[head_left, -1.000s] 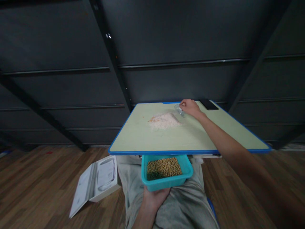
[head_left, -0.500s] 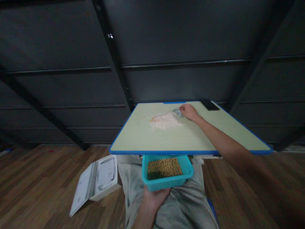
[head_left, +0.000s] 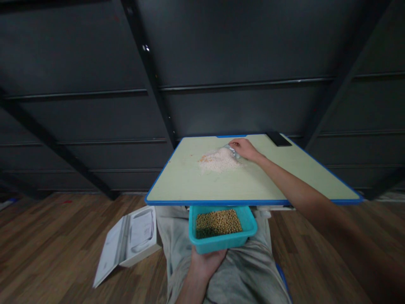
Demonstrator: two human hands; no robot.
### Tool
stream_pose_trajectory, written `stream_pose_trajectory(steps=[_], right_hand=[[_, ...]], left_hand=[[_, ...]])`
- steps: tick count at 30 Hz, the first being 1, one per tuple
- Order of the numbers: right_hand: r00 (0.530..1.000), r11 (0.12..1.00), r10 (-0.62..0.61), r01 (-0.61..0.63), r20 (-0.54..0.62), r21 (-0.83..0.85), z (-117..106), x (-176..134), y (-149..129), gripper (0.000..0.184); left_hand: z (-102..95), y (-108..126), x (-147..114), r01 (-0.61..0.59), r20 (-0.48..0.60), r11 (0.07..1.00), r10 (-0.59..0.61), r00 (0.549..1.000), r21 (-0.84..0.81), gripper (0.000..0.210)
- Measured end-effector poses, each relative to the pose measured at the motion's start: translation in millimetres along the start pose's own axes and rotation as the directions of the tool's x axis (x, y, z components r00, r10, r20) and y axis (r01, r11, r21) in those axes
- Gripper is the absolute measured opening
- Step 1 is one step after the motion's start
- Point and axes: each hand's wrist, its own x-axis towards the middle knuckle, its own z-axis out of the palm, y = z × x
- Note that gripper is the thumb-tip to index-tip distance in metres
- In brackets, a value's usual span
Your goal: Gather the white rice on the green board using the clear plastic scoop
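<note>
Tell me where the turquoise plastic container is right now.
In the head view, the turquoise rectangular plastic container sits low, slightly right of centre, held by the left hand, below the near edge of the blue-rimmed pale-green tabletop.

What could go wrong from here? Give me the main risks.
The turquoise tub might tip and spill its beans, as the left hand shows only beneath its near side. The pale granular pile could scatter, since the right hand holds a small clear object at its edge.
</note>
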Motion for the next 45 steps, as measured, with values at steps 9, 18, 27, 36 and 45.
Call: stream_pose_trajectory(steps=[9, 18, 27, 36, 45], right_hand=[[0.998, 0.997, -0.056, 0.056, 0.012, 0.044, -5.5, 0.7, -10.1, 0.027], [0.990, 0.990, -0.139, 0.139, -0.018, 0.014, -21.9, -6.1, -27.4, 0.025], [0.975, 0.980, -0.197, 0.193, 0.107, 0.048, -31.8, -9.9, -28.2, 0.014], [0.970, 0.955, -0.185, 0.140, 0.157, 0.261, -31.3, -14.1, -39.9, 0.011], [0.918, 0.929, -0.270, 0.170, 0.290, 0.328, -31.0, -20.3, -54.1, 0.012]], left_hand=[[-4.5, 0.4, 2.8, -0.013, 0.054, 1.000, 0.012, 0.998, 0.011, 0.048], [-24.5, -2.5, 16.9, -0.030, 0.187, 0.995, 0.047, 0.981, -0.094, 0.044], [-21.6, -2.0, 16.0, -0.035, 0.162, 0.999, 0.041, 0.986, -0.042, 0.045], [-21.5, -0.5, 15.6, -0.009, 0.173, 1.000, 0.014, 0.985, -0.029, 0.046], [-19.4, -3.8, 14.9, -0.049, 0.134, 0.996, 0.059, 0.989, -0.076, 0.046]])
